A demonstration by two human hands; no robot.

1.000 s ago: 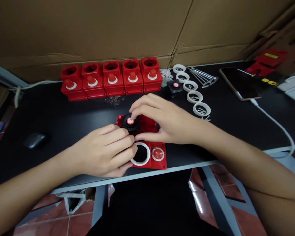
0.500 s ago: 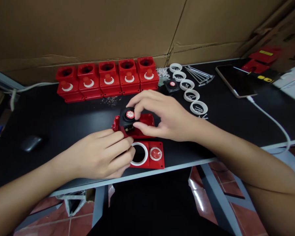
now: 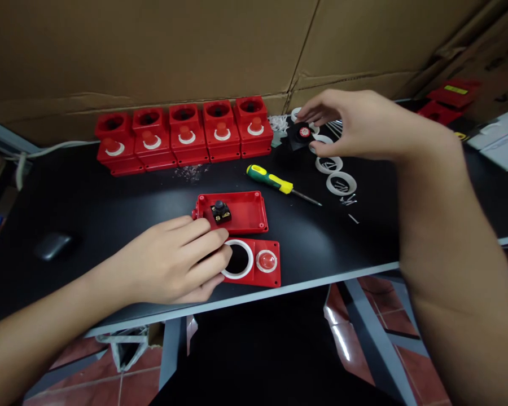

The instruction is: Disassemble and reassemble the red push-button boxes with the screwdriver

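Bent fingers of my left hand (image 3: 182,256) close over the left end of a red cover plate (image 3: 260,276), at the edge of its white ring (image 3: 250,260); the fingertips are partly hidden. Behind the plate lies an open red box half (image 3: 249,211), with a small black block with brass screws (image 3: 220,212) at its left. Farther back and right, my right hand (image 3: 311,128) has its thumb and fingers around a square black part with a round red and white label (image 3: 298,136). A green and yellow screwdriver (image 3: 271,179) lies behind the box half.
Several assembled red boxes (image 3: 188,135) stand in a row against the cardboard. White rings holding screws (image 3: 341,184) and loose screws (image 3: 349,199) lie at the right. A dark mouse-like object (image 3: 53,246) sits at the left. White boxes (image 3: 502,141) are far right.
My right hand has moved back and right with the black labelled part, away from the red box half. The screwdriver and small black block now show fully. My left hand has barely moved.
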